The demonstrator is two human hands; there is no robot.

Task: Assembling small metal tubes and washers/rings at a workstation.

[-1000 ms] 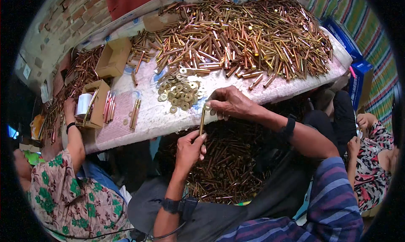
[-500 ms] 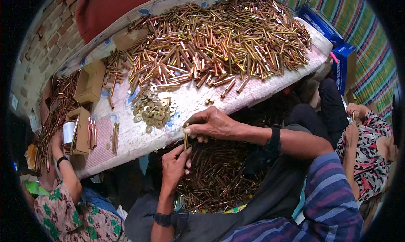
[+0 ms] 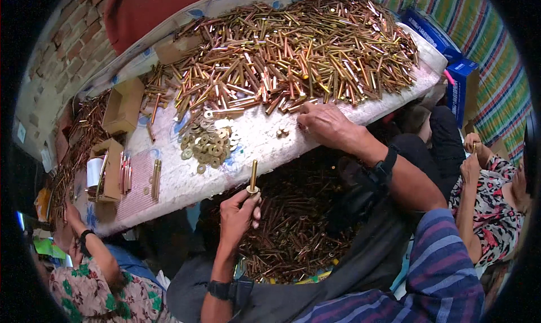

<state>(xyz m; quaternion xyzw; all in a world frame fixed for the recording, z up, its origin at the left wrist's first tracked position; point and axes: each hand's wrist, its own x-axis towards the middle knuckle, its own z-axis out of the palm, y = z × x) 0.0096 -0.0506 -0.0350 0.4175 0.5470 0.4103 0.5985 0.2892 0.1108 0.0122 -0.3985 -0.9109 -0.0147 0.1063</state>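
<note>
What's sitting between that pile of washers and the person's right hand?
In the head view, a small cluster of brass-coloured metal pieces lies between the washer pile and the right hand, with white fabric around it.

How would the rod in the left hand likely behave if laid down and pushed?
The rod is probably stiff and fairly heavy for its size, given its straight, metallic look. Being round, it would likely roll, though the washer around it might make it swerve.
</note>
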